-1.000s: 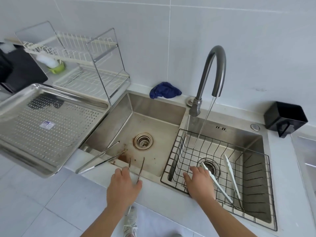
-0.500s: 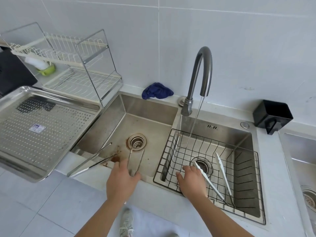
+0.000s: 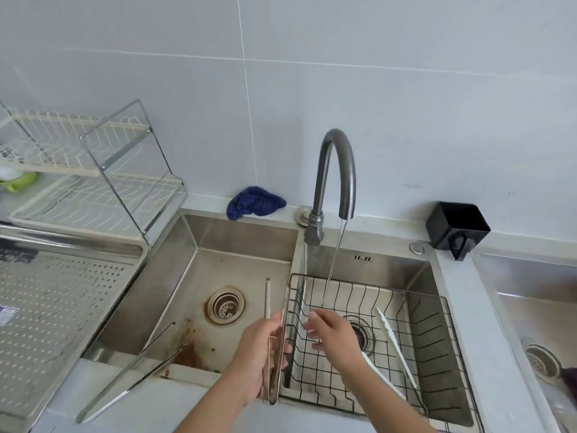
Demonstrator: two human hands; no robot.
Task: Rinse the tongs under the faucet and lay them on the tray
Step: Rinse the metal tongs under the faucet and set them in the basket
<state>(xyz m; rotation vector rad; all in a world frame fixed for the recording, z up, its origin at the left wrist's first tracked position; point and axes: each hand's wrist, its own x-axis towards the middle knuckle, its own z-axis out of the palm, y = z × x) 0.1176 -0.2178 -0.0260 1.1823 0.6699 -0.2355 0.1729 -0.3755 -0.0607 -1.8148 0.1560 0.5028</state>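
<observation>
Lifted tongs (image 3: 274, 339) off the sink edge, left hand (image 3: 259, 357) gripping them; right hand (image 3: 334, 335) loosely open just right. Risk: wet metal slipping before reaching the stream (image 3: 332, 264).

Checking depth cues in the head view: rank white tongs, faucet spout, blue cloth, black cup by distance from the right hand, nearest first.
From the right hand:
1. White tongs, just to its right in the wire basket.
2. Faucet spout, above and behind it.
3. Blue cloth, back ledge, to the left.
4. Black cup, back right counter.
Cloth and cup are close to call.
</observation>
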